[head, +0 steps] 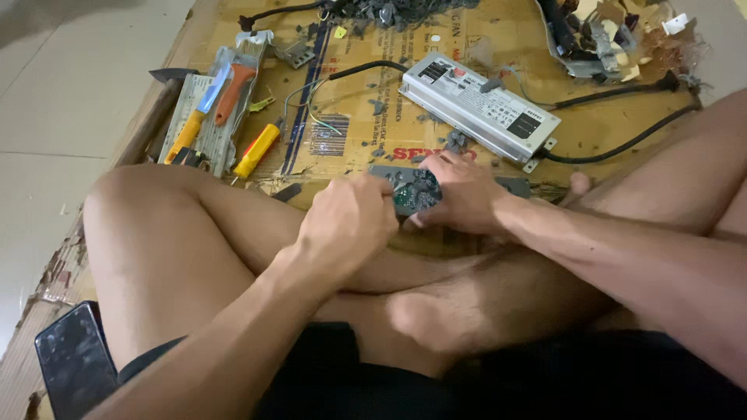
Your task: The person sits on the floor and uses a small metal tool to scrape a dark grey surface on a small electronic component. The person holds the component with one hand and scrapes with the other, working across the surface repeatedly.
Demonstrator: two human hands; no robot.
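A green circuit board caked in grey potting lies at the near edge of a cardboard sheet, just beyond my crossed legs. My left hand is curled against the board's left end, fingers closed on it. My right hand grips the board's right side, thumb underneath and fingers over the top. Both hands hide much of the board.
A silver metal power-supply case with black cables lies behind the hands. Screwdrivers with yellow and orange handles and a hammer lie at left. Grey debris and scrap parts sit at the back. A dark phone lies at bottom left.
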